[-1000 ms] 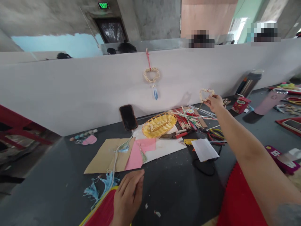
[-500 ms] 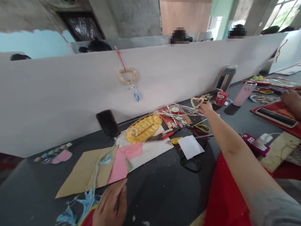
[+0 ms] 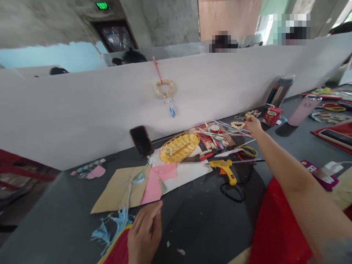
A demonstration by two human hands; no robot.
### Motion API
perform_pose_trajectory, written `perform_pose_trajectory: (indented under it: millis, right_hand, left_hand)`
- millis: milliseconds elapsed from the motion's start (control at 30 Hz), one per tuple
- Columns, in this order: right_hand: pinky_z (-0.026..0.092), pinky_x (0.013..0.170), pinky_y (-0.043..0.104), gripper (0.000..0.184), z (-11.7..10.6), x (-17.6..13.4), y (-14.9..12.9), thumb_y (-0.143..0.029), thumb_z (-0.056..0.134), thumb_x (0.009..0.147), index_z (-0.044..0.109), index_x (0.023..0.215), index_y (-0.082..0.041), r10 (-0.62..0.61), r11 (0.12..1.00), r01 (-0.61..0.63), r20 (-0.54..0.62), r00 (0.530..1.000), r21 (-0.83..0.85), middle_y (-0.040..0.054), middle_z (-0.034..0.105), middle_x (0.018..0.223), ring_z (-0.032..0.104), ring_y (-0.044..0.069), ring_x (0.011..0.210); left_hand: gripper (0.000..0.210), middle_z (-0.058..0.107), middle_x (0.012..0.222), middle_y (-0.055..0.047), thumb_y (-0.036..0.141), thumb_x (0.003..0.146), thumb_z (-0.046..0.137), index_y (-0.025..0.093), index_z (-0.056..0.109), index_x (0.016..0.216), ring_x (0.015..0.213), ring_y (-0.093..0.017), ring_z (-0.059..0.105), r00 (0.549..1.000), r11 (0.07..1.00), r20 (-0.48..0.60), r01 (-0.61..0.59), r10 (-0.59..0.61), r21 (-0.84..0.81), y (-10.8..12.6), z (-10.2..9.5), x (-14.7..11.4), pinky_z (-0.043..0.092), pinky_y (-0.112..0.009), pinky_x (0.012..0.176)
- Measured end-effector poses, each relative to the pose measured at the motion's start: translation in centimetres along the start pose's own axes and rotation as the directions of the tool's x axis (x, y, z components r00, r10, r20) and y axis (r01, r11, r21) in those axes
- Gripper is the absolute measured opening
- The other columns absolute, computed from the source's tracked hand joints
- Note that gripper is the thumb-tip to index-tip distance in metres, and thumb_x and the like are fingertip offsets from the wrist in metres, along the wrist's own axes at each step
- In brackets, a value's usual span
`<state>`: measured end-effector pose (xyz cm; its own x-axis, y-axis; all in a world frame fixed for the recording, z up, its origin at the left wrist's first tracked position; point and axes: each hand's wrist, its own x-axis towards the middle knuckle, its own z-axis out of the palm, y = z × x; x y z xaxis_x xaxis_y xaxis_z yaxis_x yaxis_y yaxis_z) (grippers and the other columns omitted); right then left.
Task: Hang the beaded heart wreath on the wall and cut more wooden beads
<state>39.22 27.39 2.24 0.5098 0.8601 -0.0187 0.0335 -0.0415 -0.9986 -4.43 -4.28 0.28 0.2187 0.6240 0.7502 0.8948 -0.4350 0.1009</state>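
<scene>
A small heart-shaped wreath of pale beads [image 3: 238,125] lies on the dark grey worktop [image 3: 203,220] at the far edge of a pile of red and green sticks [image 3: 213,137]. The right hand [image 3: 253,125] reaches out to it, fingers curled at its rim; whether they pinch it cannot be told. The left hand [image 3: 144,234] rests flat near the worktop's front edge, fingers together. A yellow glue gun [image 3: 226,168] lies between them.

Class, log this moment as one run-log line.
right hand: on shell ring, far bench | left hand: flat on red sheet | glue gun: lying idle
</scene>
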Motion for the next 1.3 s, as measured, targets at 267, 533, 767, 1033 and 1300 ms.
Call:
perform_pose_trajectory:
  millis: [267, 533, 767, 1033, 1300]
  right_hand:
    - [0.056, 0.061, 0.027, 0.015, 0.3, -14.5, -2.0, -0.021, 0.070, 0.074, 0.066, 0.088, -0.021, -0.174, 0.982, 0.189, 0.539, 0.824, 0.029, 0.0008, 0.065, 0.087, 0.060, 0.012, 0.066]
    - [0.057, 0.063, 0.037, 0.020, 0.7, -27.5, 3.3, -0.030, 0.052, 0.088, 0.058, 0.107, -0.029, -0.500, 0.738, 0.671, 0.727, 0.471, 0.072, 0.0039, 0.070, 0.082, 0.069, 0.022, 0.072]
    - [0.050, 0.058, 0.029, 0.007, 1.0, -28.7, 6.0, -0.024, 0.049, 0.090, 0.053, 0.096, -0.023, -0.605, 0.498, 0.866, 0.730, 0.319, 0.035, 0.0050, 0.075, 0.090, 0.071, 0.019, 0.067]
    - [0.034, 0.052, 0.021, 0.006, 0.8, -29.7, 5.7, -0.026, 0.052, 0.091, 0.049, 0.090, -0.022, -0.561, 0.490, 0.869, 0.786, 0.259, 0.063, -0.0033, 0.066, 0.065, 0.060, 0.011, 0.052]
    - [0.021, 0.048, 0.021, 0.045, 0.7, -28.8, 5.3, -0.039, 0.053, 0.092, 0.029, 0.058, -0.021, -0.634, 0.507, 0.842, 0.741, 0.222, 0.182, -0.0068, 0.038, 0.047, 0.038, 0.007, 0.044]
  left_hand:
    - [0.022, 0.072, 0.089, -0.007, 0.006, 0.088, 0.052, 0.018, 0.062, 0.104, 0.083, -0.017, 0.069, 1.000, 1.000, -0.001, -0.018, 0.018, -0.014, 1.4, -0.4, 0.3, 0.055, -0.029, 0.076]
    - [0.012, 0.071, 0.086, -0.006, 0.011, 0.089, 0.055, 0.017, 0.060, 0.098, 0.080, -0.017, 0.069, 0.997, 0.994, -0.029, -0.064, 0.066, 0.087, 1.6, -0.4, 0.9, 0.055, -0.029, 0.077]
    - [0.034, 0.066, 0.079, -0.003, 0.018, 0.089, 0.060, 0.020, 0.041, 0.061, 0.075, -0.013, 0.066, 0.991, 0.986, 0.003, -0.135, 0.135, 0.098, 3.1, 0.0, 2.4, 0.052, -0.025, 0.070]
    - [0.032, 0.066, 0.076, -0.005, 0.028, 0.095, 0.049, 0.021, 0.047, 0.064, 0.069, -0.016, 0.063, 0.965, 0.971, 0.120, -0.239, 0.234, 0.029, 4.0, -0.2, 4.1, 0.048, -0.028, 0.068]
    - [0.029, 0.061, 0.070, -0.002, 0.024, 0.097, 0.043, 0.020, 0.048, 0.069, 0.064, -0.014, 0.060, 0.951, 0.976, 0.221, -0.219, 0.217, -0.016, 3.1, -1.0, 3.1, 0.046, -0.026, 0.065]
